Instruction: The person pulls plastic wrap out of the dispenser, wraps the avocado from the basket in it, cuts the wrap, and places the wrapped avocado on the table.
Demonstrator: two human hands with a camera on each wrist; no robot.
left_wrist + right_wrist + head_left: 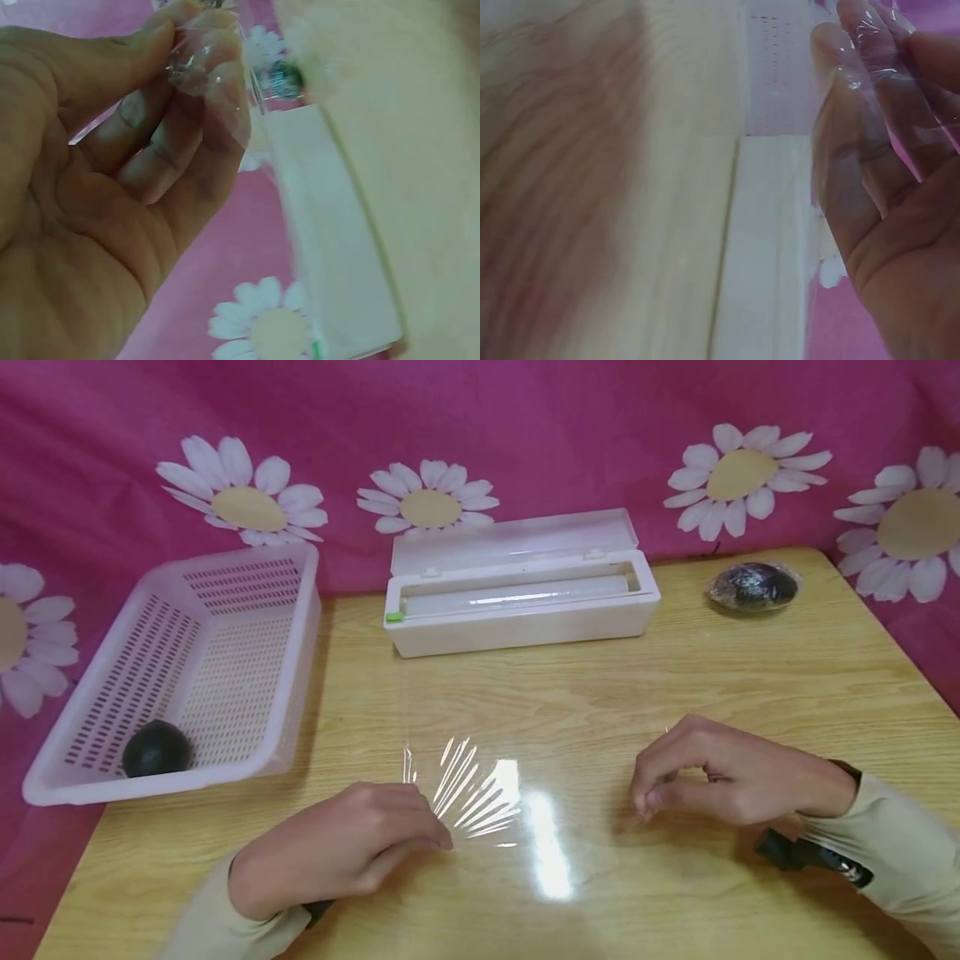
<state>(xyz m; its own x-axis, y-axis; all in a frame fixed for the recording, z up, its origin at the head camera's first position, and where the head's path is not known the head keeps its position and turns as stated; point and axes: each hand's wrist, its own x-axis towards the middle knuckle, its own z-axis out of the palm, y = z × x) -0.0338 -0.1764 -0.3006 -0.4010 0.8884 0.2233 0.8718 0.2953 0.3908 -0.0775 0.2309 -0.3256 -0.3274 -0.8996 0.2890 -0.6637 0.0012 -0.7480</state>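
Cling film (pixel 480 802) stretches from a white dispenser box (pixel 525 631) towards me, with shiny creases fanning out by my left hand. My left hand (pixel 341 843) pinches the near left corner of the film between thumb and fingertips. The right hand (pixel 727 777) pinches the right corner above the table. In the left wrist view, film (pixel 199 67) bunches at the thumb and lies over the fingers; the right wrist view shows film (pixel 866 82) across the curled fingers. The box's lid (pixel 517 539) stands up, and a film roll (pixel 517 596) lies inside.
To the left is a white slotted plastic basket (pixel 288 693) holding a dark rounded object (pixel 157 749), perhaps an avocado. A dark oval object wrapped in film (pixel 753 587) lies at the back right of the wooden table (pixel 810 677). Behind hangs a pink flowered cloth (pixel 555 435).
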